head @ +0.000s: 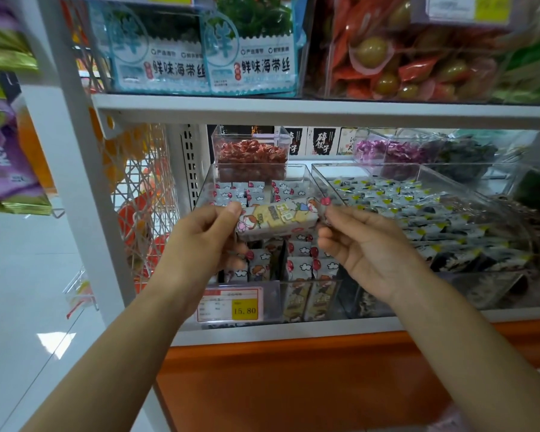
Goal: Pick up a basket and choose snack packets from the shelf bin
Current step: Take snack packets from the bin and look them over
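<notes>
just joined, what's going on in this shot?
A person at a shop shelf holds one snack packet by its ends. The left hand pinches the left end and the right hand pinches the right end. The packet is held just above the clear bin of similar packets, which has a price tag reading 15.80 on its front. Neither hand holds a basket.
</notes>
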Available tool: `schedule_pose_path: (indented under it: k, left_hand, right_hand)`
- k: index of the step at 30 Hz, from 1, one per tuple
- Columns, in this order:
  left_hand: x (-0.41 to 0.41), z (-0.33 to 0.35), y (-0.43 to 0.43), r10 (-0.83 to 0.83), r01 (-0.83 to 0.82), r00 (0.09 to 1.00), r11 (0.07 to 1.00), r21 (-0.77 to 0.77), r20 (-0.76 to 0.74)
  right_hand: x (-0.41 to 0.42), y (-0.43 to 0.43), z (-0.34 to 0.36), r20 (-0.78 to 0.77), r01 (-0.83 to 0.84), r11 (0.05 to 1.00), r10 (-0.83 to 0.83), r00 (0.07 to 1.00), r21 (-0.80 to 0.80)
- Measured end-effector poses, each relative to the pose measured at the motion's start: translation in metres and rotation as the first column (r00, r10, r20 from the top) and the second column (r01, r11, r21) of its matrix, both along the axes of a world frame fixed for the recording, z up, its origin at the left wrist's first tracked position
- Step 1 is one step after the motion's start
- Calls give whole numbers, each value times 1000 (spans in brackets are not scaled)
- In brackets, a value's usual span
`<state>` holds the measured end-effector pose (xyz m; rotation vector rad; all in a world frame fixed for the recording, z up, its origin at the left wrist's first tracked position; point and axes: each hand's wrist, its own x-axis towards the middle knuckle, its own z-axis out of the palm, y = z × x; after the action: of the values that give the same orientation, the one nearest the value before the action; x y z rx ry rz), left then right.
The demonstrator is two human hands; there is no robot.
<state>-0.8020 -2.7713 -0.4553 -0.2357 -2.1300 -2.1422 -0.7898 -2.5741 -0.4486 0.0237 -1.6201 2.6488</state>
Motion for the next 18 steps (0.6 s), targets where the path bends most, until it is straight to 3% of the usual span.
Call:
schedule_pose_path:
  k: [4, 9, 14, 18]
  left_hand:
    - [-1, 2, -3, -98, 75, 990, 976, 206, 100]
    - [-2, 4, -4, -228, 145, 965, 871, 469, 126]
    - [-2, 2, -5, -168, 150, 985, 953, 262, 48]
    - [4, 5, -1, -165, 165, 986, 968, 191, -13]
  right_hand:
    - [1, 1, 1, 41, -63, 991, 68, 997, -115]
    - [0, 1, -2, 50, -35, 986, 44, 998, -162]
    - [-2, 1, -6, -82, 90, 994, -85, 993, 67]
    - [-1, 1, -10, -213, 200, 932, -138, 967, 302]
